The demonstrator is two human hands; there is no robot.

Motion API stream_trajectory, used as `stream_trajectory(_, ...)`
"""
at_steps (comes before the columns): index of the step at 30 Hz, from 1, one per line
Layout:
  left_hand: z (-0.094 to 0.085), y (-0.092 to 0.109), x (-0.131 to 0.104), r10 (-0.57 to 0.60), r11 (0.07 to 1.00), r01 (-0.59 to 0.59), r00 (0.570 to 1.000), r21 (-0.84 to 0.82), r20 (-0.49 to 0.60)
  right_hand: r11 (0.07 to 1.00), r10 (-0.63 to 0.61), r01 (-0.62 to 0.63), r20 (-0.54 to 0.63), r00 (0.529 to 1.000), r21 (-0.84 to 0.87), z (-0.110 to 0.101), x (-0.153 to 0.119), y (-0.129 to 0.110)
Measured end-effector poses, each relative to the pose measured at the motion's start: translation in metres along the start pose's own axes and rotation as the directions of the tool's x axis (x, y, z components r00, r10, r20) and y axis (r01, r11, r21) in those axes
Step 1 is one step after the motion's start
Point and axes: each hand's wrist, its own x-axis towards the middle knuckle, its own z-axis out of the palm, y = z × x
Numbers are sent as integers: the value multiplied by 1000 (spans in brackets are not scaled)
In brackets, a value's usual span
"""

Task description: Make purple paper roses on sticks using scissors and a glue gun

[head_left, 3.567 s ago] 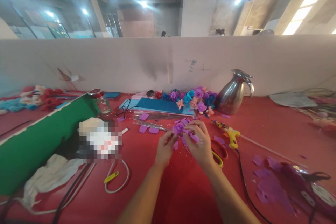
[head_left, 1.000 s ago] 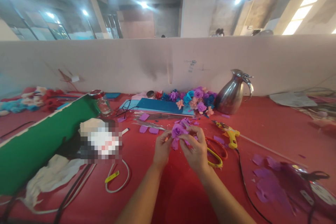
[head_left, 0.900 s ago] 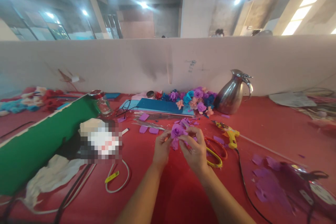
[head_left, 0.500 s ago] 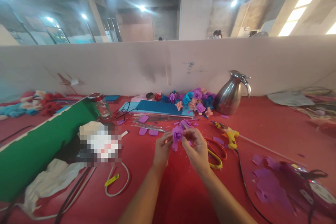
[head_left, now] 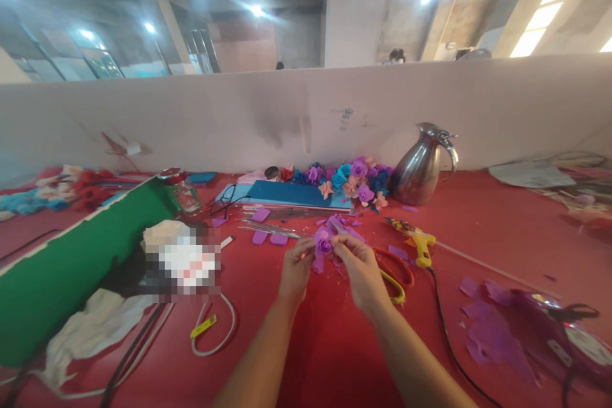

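A small purple paper flower [head_left: 324,242] is held between my two hands above the red table [head_left: 306,344]. My left hand [head_left: 295,268] pinches it from the left side, fingers bent. From the right, the fingertips of my right hand [head_left: 359,268] press at its petals. Purple scraps [head_left: 335,226] lie just behind the flower. Scissors with red and yellow handles [head_left: 393,287] rest beside my right hand, partly hidden by it. Several purple petal pieces [head_left: 261,215] and thin wires [head_left: 268,228] lie to the left, beyond my left hand.
A yellow glue gun [head_left: 422,250] with a black cord lies to the right. Finished flowers [head_left: 358,182] and a steel jug [head_left: 421,169] stand behind. A glass jar [head_left: 184,194], green divider [head_left: 90,255] and white cable [head_left: 234,331] are left. Purple paper [head_left: 492,331] lies right.
My right hand has shifted slightly, its fingers now closer together at the flower's right edge. The view has tilted a little. My left hand keeps its hold.
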Motion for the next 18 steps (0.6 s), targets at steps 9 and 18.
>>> stream_trajectory(9,-2,-7,3,2,1000,-1,1000,30,-22,971,-189,186,-7,982,-150,-8,2,-4)
stream_trajectory(18,-5,-10,4,17,997,-16,1000,72,-6,927,-224,227,44,974,-298,-9,3,-3)
